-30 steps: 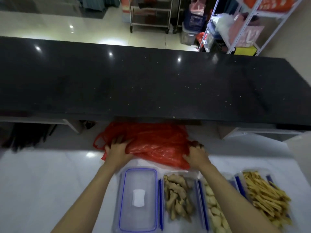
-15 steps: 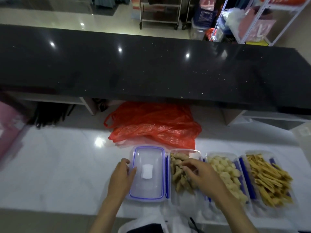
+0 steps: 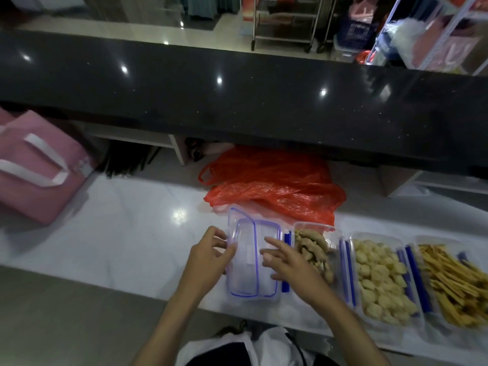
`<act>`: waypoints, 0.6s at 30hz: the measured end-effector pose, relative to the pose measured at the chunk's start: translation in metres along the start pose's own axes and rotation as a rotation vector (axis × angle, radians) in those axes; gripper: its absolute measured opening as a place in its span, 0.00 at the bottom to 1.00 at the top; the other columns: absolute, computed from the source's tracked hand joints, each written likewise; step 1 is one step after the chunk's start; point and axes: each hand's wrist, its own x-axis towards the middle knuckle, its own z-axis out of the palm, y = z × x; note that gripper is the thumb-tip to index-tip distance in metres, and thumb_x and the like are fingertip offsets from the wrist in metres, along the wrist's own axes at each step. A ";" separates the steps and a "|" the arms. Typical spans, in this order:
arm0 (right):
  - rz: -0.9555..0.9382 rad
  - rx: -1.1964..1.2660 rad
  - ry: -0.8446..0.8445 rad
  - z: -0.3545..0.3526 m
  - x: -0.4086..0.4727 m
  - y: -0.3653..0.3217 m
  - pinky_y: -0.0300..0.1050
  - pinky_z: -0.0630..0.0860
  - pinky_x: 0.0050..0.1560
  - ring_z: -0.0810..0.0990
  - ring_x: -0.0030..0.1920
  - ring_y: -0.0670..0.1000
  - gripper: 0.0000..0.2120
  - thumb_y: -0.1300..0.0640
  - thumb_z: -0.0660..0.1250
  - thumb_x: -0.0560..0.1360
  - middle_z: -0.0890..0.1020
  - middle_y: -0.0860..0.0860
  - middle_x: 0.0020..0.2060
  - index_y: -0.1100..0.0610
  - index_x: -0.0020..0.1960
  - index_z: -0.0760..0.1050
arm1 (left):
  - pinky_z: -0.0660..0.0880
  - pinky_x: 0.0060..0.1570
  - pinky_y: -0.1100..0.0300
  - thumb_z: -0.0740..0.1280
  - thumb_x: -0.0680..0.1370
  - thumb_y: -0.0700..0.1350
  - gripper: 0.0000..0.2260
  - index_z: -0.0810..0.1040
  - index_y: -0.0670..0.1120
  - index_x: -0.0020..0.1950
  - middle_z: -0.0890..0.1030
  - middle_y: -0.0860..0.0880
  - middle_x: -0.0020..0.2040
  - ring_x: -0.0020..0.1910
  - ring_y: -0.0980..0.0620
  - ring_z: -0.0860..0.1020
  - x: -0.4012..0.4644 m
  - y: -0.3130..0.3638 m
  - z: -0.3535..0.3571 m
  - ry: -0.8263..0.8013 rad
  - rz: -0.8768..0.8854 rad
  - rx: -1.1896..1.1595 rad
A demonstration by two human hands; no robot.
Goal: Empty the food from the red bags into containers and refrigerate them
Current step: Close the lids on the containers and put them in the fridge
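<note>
**Lid coming up, three boxes waiting to be closed**

The clear lid [image 3: 243,249] with its blue seal stands tilted above a second lid [image 3: 266,260] lying flat at the tabletop's near edge, its left side raised. The left hand [image 3: 208,262] pinches that raised edge, its grip curled onto the plastic at 9 o'clock of the lid. The right hand [image 3: 287,262] hovers over the flat lid at 3 o'clock, fingers spread and straight, gripping nothing.

Just beside the lids at 3 o'clock sits an open container of knobbly brown pieces [image 3: 314,249], then one of pale round pieces [image 3: 380,276], then one of yellow sticks [image 3: 454,281]. The red bags [image 3: 274,188] lie flattened at 12 o'clock of the lids, apparently emptied.

The step in hand looks like separating the stacked lids to cap the filled boxes. To do it well, hold the lower lid down with the right fingertips while peeling the upper one free, then align it squarely over the nearest box before pressing the blue clips.

A pink bag [image 3: 39,165] rests at 10 o'clock on the white tabletop [image 3: 118,233]
</note>
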 end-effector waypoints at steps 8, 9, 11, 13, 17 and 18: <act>-0.031 0.406 0.372 -0.007 -0.008 -0.005 0.50 0.82 0.39 0.87 0.49 0.63 0.17 0.58 0.71 0.79 0.87 0.58 0.53 0.55 0.66 0.72 | 0.67 0.71 0.66 0.66 0.84 0.55 0.16 0.74 0.64 0.72 0.75 0.68 0.70 0.71 0.68 0.70 -0.013 0.035 0.033 -0.534 0.302 0.137; -0.038 0.405 0.398 -0.015 -0.011 -0.003 0.49 0.81 0.37 0.87 0.47 0.63 0.17 0.59 0.71 0.78 0.88 0.58 0.52 0.56 0.65 0.73 | 0.67 0.71 0.65 0.65 0.85 0.55 0.15 0.75 0.64 0.71 0.75 0.69 0.71 0.71 0.68 0.70 -0.011 0.037 0.038 -0.570 0.304 0.118; -0.049 0.417 0.478 -0.031 -0.020 0.002 0.44 0.78 0.30 0.86 0.40 0.60 0.17 0.62 0.70 0.79 0.88 0.58 0.50 0.55 0.66 0.74 | 0.67 0.72 0.61 0.64 0.85 0.55 0.13 0.78 0.61 0.69 0.75 0.68 0.71 0.71 0.68 0.70 -0.004 0.037 0.049 -0.569 0.328 0.122; -0.043 0.427 0.570 -0.047 -0.028 0.010 0.45 0.81 0.30 0.88 0.40 0.58 0.18 0.65 0.69 0.79 0.88 0.58 0.50 0.53 0.67 0.74 | 0.67 0.74 0.58 0.65 0.85 0.53 0.13 0.77 0.58 0.70 0.73 0.64 0.73 0.73 0.64 0.69 0.006 0.033 0.062 -0.484 0.335 0.149; -0.017 0.332 0.698 -0.074 -0.037 0.024 0.51 0.85 0.41 0.88 0.45 0.58 0.21 0.66 0.69 0.77 0.88 0.55 0.47 0.49 0.66 0.76 | 0.72 0.66 0.56 0.67 0.83 0.49 0.22 0.69 0.54 0.77 0.73 0.51 0.74 0.67 0.51 0.76 0.024 0.029 0.087 -0.413 0.142 0.211; -0.005 0.303 0.718 -0.081 -0.037 0.029 0.49 0.84 0.41 0.88 0.44 0.54 0.22 0.66 0.71 0.76 0.89 0.52 0.46 0.47 0.66 0.76 | 0.74 0.60 0.57 0.68 0.83 0.49 0.24 0.67 0.54 0.78 0.75 0.51 0.71 0.61 0.51 0.79 0.027 0.028 0.094 -0.446 0.082 0.196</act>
